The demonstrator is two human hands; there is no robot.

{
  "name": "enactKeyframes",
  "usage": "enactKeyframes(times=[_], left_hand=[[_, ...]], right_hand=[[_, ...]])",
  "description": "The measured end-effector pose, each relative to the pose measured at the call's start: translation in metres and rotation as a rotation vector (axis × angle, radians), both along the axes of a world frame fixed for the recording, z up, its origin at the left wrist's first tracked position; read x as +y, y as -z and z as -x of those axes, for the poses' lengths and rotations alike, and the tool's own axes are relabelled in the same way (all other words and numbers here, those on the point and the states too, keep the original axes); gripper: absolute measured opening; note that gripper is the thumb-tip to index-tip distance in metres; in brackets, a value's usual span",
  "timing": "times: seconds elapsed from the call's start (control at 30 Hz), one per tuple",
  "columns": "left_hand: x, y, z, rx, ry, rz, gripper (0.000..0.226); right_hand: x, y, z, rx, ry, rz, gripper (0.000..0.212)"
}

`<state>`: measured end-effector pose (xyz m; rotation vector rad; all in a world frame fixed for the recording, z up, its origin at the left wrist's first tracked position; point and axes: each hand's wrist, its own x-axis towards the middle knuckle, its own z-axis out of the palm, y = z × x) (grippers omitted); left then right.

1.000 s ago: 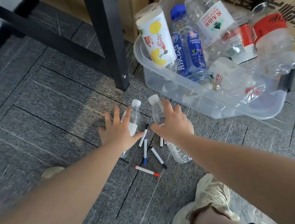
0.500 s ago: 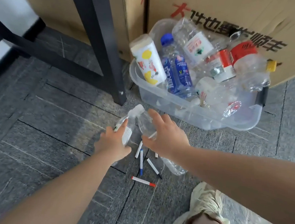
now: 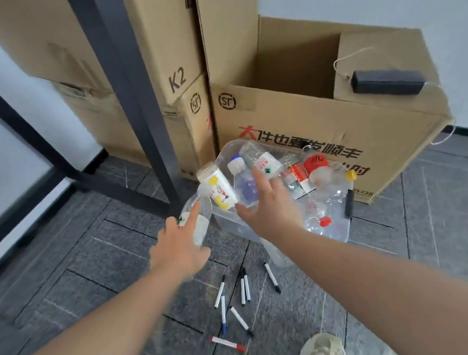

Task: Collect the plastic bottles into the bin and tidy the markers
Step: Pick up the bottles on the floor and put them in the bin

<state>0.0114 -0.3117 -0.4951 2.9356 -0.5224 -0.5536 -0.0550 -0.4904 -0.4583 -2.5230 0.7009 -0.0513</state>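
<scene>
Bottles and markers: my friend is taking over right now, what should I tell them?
Left hand: grips a small clear bottle, raised just beside the bin.
Right hand: fingers spread over the bin's front edge; a second clear bottle shows under the wrist, grip hidden.
Done: the bin already holds many bottles.
Left: drop these two in, then gather the markers scattered on the floor.

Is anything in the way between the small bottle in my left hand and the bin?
Nothing separate blocks it. The left hand holds the small bottle at the clear bin's near-left rim. The bin is piled high, and the yellow-patterned bottle leans out right above it, crowding that corner.
</scene>
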Motion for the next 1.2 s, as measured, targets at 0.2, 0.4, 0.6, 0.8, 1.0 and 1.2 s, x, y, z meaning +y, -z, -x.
enactKeyframes(times=[0.2,0.4,0.6,0.8,1.0,1.2], left_hand=[[-0.055,-0.013,-0.002,-0.098,-0.029,0.18,0.088],[-0.122,-0.005,-0.028,-0.157,-0.023,0.285,0.088],[-0.157,0.012,-0.053,-0.163,-0.057,0.39,0.092],[-0.172,0.021,-0.047,-0.142,-0.1,0.426,0.09],[-0.189,0.034,-0.032,-0.124,-0.053,0.456,0.086],[-0.189,0.056,-0.026,-0.055,0.016,0.327,0.08]], right_hand=[[-0.072,-0.016,-0.011,-0.15,0.243,-0.001,0.083],[-0.135,-0.007,-0.044,-0.204,0.388,0.011,0.079],[-0.152,0.045,-0.063,-0.013,0.309,-0.033,0.081],[-0.158,0.059,-0.059,-0.117,0.269,0.188,0.061],[-0.152,0.052,-0.056,-0.214,0.227,0.196,0.051],[-0.144,0.05,-0.057,-0.215,0.171,0.15,0.053]])
